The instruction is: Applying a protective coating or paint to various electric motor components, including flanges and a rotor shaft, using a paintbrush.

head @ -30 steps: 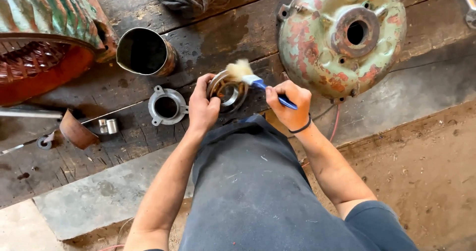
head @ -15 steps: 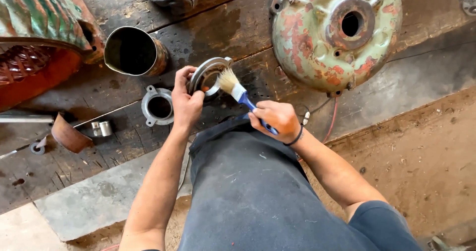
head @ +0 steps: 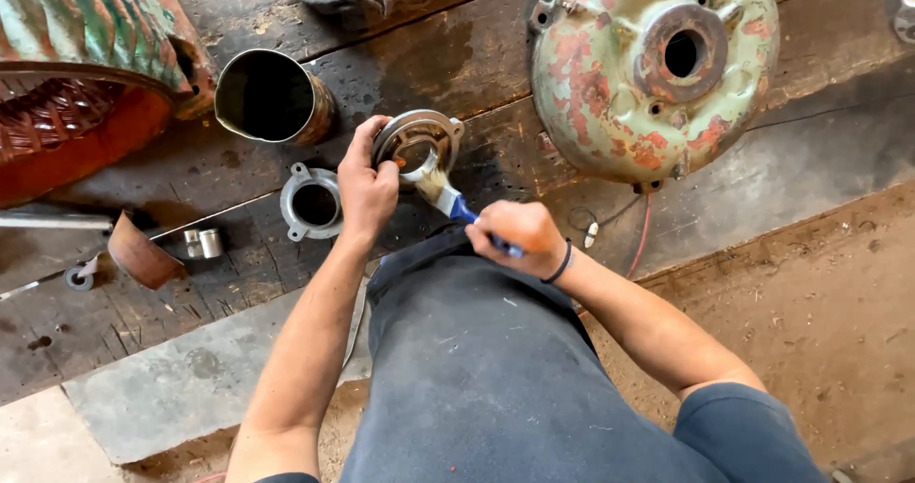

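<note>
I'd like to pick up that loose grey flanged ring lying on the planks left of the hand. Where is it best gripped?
Probably pinch the ring across its raised collar, coming straight down from above. It lies flat on the planks, bore up, so the rim is exposed all round; the eared flange sits low against the wood. The left hand is close on its right, so approach from the left.

Your left hand (head: 367,189) holds the bearing cover (head: 416,143) on the plank bench (head: 496,54); your right hand (head: 518,237) pokes the brush (head: 440,189) into it. The flange (head: 312,202) lies left, the end bell (head: 658,68) far right.
</note>
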